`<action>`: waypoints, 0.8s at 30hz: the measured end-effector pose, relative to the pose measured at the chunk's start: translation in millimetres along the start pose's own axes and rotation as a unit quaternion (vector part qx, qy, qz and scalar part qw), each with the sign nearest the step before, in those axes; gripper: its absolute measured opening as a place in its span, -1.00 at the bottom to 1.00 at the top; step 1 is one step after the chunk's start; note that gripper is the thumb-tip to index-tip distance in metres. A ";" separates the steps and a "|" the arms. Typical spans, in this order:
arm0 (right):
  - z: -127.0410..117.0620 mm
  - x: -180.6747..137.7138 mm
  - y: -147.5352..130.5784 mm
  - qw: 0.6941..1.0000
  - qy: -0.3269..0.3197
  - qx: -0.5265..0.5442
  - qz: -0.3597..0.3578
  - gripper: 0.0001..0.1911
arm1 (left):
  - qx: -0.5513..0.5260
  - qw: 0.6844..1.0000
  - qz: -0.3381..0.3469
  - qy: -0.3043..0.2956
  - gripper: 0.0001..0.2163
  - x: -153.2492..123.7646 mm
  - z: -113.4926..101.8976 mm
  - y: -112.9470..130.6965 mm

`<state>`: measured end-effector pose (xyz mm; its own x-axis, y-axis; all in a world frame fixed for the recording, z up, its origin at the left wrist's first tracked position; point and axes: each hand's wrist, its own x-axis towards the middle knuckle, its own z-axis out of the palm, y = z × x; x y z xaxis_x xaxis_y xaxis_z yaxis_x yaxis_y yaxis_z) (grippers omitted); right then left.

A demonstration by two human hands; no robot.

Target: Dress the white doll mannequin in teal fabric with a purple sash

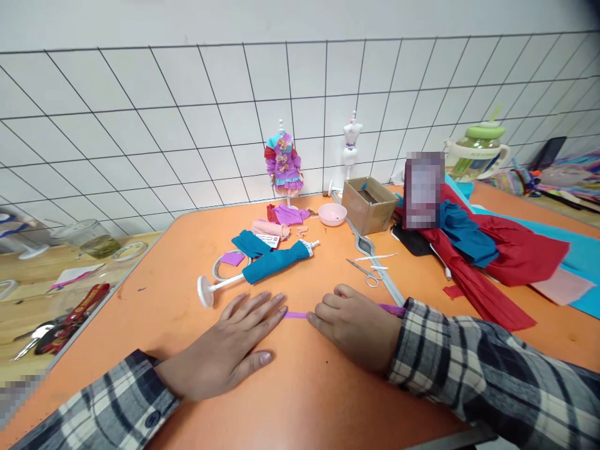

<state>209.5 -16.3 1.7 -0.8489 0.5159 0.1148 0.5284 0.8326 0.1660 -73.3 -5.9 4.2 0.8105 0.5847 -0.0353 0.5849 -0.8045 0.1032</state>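
Observation:
A narrow purple strip (296, 315) lies along the orange table between my two hands. My left hand (234, 350) rests flat, fingers stretched out, with its fingertips at the strip's left end. Curled fingers of my right hand (349, 322) grip the strip from above, and more of it emerges near that wrist. Beyond the left hand lies a small white-stand mannequin wrapped in teal material (276, 262). A tape roll (216, 270) with a purple piece on it sits beside the mannequin. Scissors (365, 273) rest past the right hand.
At the back stand a dressed mannequin (284, 164), a bare one (351, 140), a pink bowl (332, 215) and a cardboard box (369, 206). Red sheets (520, 250), a phone-like panel (423, 190) and a green-lidded jug (478, 153) are on the right. Keys (35, 340) lie left.

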 end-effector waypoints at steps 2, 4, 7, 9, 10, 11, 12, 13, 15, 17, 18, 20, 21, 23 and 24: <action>0.6 -0.3 -0.5 1.000 -0.001 0.000 0.004 -0.79 | 0.015 0.999 -0.041 0.030 -0.40 -3.9 3.4 -4.7; -0.5 0.0 -1.5 1.000 -0.003 0.000 0.010 -0.80 | 0.025 0.993 -0.080 0.087 -0.49 -2.9 0.7 -7.3; -2.7 0.8 -3.9 1.000 -0.003 0.001 0.012 -0.81 | 0.007 0.982 -0.101 0.158 -0.67 10.8 -8.8 -0.5; -2.4 1.1 -4.9 1.000 0.001 -0.002 0.009 -0.81 | -0.016 0.983 -0.096 0.154 -0.73 28.5 -13.6 11.5; -1.5 1.1 -4.9 1.000 0.002 -0.005 0.008 -0.81 | -0.028 0.984 -0.103 0.140 -0.75 38.9 -14.9 18.2; -0.3 0.9 -4.6 1.000 0.003 -0.007 0.008 -0.81 | -0.038 0.985 -0.111 0.128 -0.77 49.3 -15.7 24.5; 1.1 0.5 -3.9 1.000 0.004 -0.005 0.009 -0.81 | -0.052 0.986 -0.115 0.109 -0.78 58.9 -16.2 29.5; 2.5 0.0 -2.9 1.000 0.003 0.002 0.011 -0.82 | -0.069 0.988 -0.112 0.081 -0.83 66.8 -16.6 32.9; 3.8 -1.4 -0.1 0.999 -0.005 0.035 0.029 -0.84 | -0.113 0.988 -0.104 0.026 -0.91 76.1 -17.2 34.7; 2.5 -2.8 3.3 0.994 -0.016 0.079 0.071 -0.83 | -0.142 0.983 -0.119 0.003 -0.95 77.1 -17.8 31.3; 1.0 -3.5 5.5 0.990 -0.018 0.101 0.095 -0.81 | -0.151 0.980 -0.130 0.002 -0.95 75.6 -18.3 28.8; -2.8 -5.0 10.9 0.978 -0.008 0.145 0.146 -0.77 | -0.160 0.976 -0.146 0.000 -0.96 71.5 -19.3 24.2; -4.3 -5.8 14.2 0.971 0.007 0.169 0.167 -0.77 | -0.164 0.975 -0.149 -0.004 -0.95 69.8 -19.8 22.5; -5.1 -7.6 21.8 0.957 0.044 0.208 0.195 -0.77 | -0.170 0.974 -0.147 -0.012 -0.92 67.8 -20.6 20.6; -4.1 -8.4 25.6 0.953 0.058 0.221 0.200 -0.76 | -0.173 0.974 -0.147 -0.013 -0.91 67.6 -20.9 20.3</action>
<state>230.2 -0.2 9.0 -0.5601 0.8054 0.1943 0.7319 0.5908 -0.3395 -7.3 19.5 24.6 0.6126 0.7782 -0.1385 0.7497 -0.5166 0.4136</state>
